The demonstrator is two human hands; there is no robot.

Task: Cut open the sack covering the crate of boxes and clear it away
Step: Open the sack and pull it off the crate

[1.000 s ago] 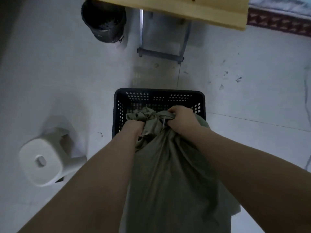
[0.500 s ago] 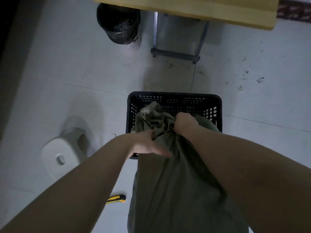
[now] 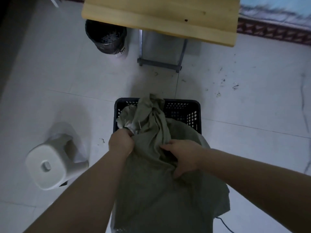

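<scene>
As left hand (image 3: 121,142) and right hand (image 3: 183,156) grip the sack (image 3: 151,192), floor (image 3: 249,137) flanks crate (image 3: 180,100).

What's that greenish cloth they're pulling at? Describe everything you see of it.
The sack is dull olive-grey cloth, limp and creased. It drapes over the black crate, its bunched top standing by the far rim, the rest hanging toward the person. The left hand and right hand each grip a fold.
</scene>
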